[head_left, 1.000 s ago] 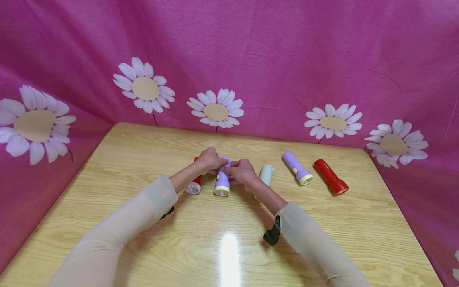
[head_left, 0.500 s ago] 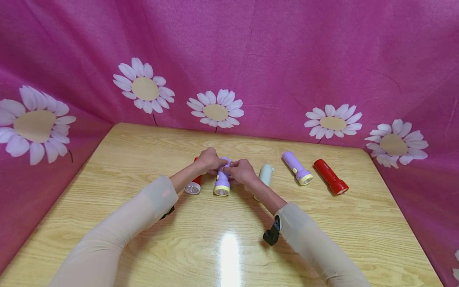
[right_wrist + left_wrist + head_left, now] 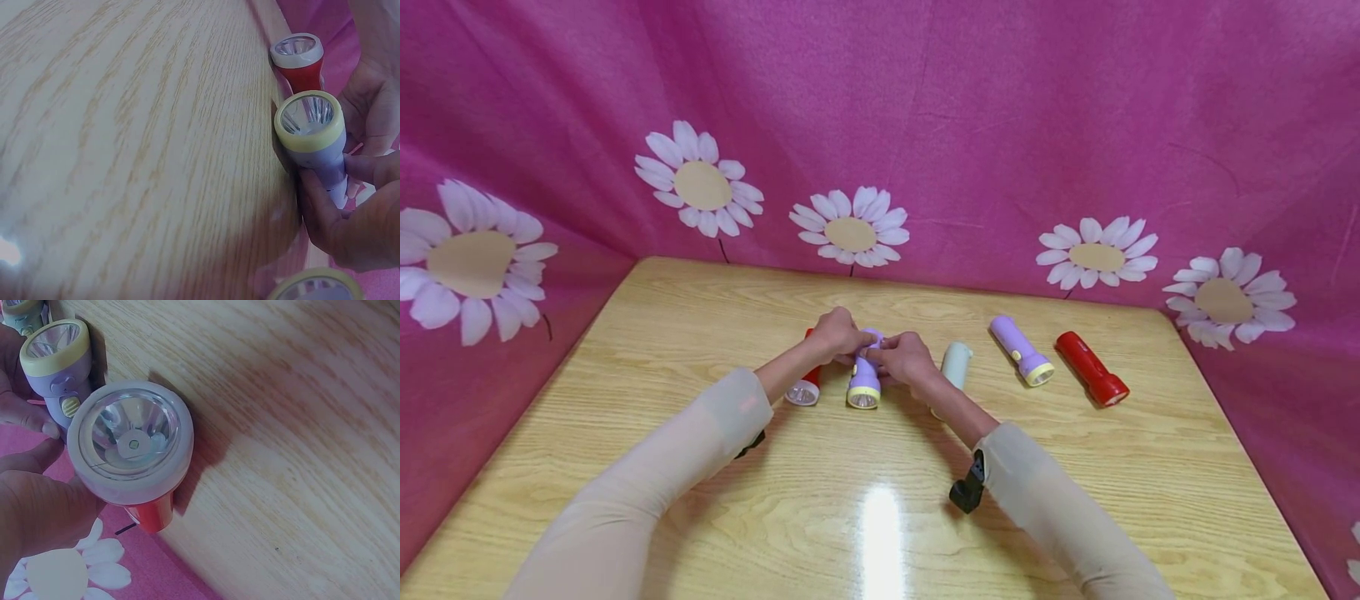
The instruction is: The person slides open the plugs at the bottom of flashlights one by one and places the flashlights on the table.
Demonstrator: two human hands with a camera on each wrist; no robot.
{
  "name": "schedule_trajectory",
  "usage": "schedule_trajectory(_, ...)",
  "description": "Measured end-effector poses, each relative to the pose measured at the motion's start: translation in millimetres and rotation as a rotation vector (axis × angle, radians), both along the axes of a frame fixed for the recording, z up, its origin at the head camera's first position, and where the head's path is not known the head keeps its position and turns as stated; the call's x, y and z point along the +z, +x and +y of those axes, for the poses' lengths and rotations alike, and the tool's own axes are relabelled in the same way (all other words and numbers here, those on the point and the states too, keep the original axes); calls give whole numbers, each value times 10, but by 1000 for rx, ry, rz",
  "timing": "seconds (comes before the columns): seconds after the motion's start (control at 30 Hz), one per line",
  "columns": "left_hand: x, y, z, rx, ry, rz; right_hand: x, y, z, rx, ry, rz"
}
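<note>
Purple flashlight [image 3: 865,382] is the one to watch, right between the two hands, long axis running near to far with its yellow-rimmed lens [image 3: 864,400] at the near end. That line-up is what matters here: the left hand [image 3: 838,336] comes in from the left and has fingers over the far end, while the right hand [image 3: 910,358] comes in from the right and touches a bit closer to the lens. So neither hand has to reach, but the right one is nearer the lens end.

Right hand is in a narrow pinch on the body, thumb and finger, pretty obvious from the right wrist view. Left hand is definitely touching, but I can't tell if it's really gripping. Also can't tell if the far end is up off the desk [image 3: 820,500].

Neighbours: a red flashlight [image 3: 806,390] just left, partly behind the left hand, and a pale green flashlight [image 3: 957,365] to the right, partly covered by the forearm. Another purple one [image 3: 1022,352] and another red one [image 3: 1092,370] are further right, well apart from the hands.

Compared to half a second ago? Basically nothing: same hold, same spots, just a tiny shift of the whole head view.
</note>
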State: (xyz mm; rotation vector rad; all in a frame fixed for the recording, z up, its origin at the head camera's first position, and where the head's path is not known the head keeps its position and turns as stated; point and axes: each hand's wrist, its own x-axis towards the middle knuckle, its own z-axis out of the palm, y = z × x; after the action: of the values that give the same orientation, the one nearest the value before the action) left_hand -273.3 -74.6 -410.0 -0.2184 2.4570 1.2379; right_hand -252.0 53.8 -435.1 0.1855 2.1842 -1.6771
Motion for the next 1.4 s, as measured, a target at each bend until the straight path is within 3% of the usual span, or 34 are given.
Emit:
schedule_trajectory(0.87, -22, -1, -35, -18, 9, 25, 31, 13, -4, 21, 47, 3)
schedule_trajectory(1.4, -12, 31, 5, 29, 8, 17, 0, 19, -11, 19, 64, 34)
